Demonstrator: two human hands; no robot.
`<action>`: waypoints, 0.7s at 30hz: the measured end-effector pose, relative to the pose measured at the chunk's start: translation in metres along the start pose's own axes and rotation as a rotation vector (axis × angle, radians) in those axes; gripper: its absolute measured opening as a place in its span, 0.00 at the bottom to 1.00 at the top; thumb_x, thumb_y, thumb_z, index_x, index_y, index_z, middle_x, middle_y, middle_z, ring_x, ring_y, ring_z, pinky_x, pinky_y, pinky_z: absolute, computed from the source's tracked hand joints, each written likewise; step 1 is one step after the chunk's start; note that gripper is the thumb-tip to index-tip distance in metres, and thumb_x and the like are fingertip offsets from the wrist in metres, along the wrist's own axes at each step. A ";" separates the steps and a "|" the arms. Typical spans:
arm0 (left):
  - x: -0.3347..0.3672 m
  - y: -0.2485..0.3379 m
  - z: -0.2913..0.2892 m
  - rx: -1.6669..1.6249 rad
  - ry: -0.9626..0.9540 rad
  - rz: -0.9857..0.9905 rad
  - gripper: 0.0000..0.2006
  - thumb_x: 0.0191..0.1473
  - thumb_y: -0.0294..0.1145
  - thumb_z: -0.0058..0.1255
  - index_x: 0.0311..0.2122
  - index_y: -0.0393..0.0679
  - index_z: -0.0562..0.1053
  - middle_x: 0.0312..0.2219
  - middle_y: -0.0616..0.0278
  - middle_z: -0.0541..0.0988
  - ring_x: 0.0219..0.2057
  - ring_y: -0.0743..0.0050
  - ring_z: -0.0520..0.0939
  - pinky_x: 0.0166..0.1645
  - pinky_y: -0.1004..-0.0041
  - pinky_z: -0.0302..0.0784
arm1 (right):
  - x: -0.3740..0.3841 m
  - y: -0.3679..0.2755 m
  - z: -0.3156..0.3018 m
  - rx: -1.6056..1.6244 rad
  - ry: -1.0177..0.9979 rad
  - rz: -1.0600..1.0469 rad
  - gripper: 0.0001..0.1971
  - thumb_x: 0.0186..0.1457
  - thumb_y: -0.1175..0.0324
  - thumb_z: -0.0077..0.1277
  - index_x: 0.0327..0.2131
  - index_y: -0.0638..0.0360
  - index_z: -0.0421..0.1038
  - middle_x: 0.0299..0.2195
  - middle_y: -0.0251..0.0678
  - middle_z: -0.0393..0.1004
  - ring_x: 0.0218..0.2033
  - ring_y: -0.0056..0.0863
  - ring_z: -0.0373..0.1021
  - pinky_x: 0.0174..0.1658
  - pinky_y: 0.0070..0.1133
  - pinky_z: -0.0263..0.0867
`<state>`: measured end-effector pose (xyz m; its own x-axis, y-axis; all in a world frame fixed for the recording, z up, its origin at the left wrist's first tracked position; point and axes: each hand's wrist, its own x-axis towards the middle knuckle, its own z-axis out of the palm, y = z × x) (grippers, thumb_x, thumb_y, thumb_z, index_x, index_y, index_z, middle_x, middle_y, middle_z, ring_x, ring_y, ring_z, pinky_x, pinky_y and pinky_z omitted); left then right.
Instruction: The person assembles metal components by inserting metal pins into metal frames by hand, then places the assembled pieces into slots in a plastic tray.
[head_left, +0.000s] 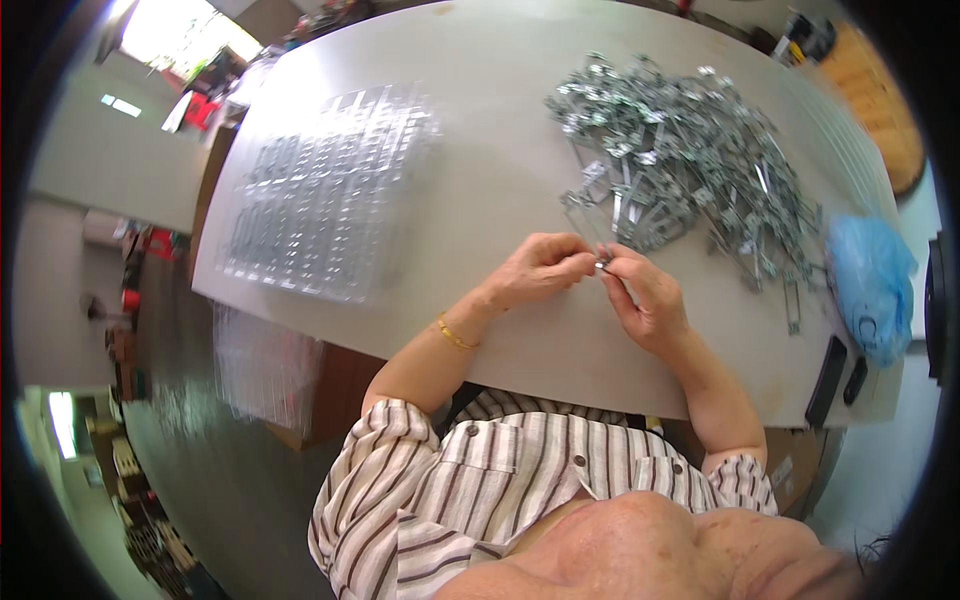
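My left hand [543, 270] and my right hand [648, 298] meet over the near part of the table. Between their pinched fingertips is a small shiny metal part [602, 265]; fingers cover most of it. A thin wire frame [587, 215] reaches from just beyond the fingertips toward the pile, and I cannot tell whether it joins the held part. Just past my hands lies a large heap of grey metal wire brackets [690, 150]. One loose bracket [793, 305] sits at the heap's near right end.
Clear plastic trays [320, 190] are stacked at the table's left, with more plastic trays [262, 365] below the edge. To the right are a blue plastic bag [872, 285], a black phone-like slab [827, 382] and a smaller black object [855, 381]. The white table [480, 130] has a curved far rim.
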<state>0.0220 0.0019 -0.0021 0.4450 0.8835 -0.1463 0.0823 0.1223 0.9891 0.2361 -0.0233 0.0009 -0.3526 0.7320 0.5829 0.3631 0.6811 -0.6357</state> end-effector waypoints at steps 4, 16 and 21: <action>-0.003 0.002 -0.003 -0.044 -0.068 0.000 0.13 0.61 0.39 0.55 0.37 0.37 0.77 0.23 0.72 0.74 0.25 0.89 0.71 0.29 0.82 0.66 | 0.003 -0.005 0.004 0.054 -0.008 -0.018 0.08 0.55 0.80 0.57 0.39 0.61 0.71 0.44 0.49 0.78 0.40 0.43 0.78 0.41 0.28 0.75; -0.003 0.019 -0.005 -0.071 0.032 -0.014 0.14 0.59 0.39 0.58 0.32 0.37 0.76 0.23 0.65 0.78 0.25 0.82 0.78 0.29 0.78 0.75 | 0.000 0.000 0.008 0.108 0.010 0.019 0.05 0.60 0.79 0.52 0.40 0.64 0.69 0.48 0.52 0.76 0.48 0.37 0.76 0.49 0.27 0.72; -0.004 0.020 -0.004 0.400 0.275 0.228 0.10 0.57 0.33 0.57 0.30 0.35 0.75 0.23 0.58 0.79 0.24 0.74 0.79 0.30 0.71 0.75 | -0.003 0.003 0.012 0.261 0.051 0.127 0.04 0.62 0.77 0.51 0.39 0.65 0.69 0.51 0.53 0.74 0.50 0.36 0.74 0.51 0.27 0.70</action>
<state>0.0184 0.0027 0.0185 0.2460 0.9599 0.1347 0.3683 -0.2211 0.9030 0.2279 -0.0240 -0.0086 -0.2723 0.8152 0.5111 0.1654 0.5629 -0.8098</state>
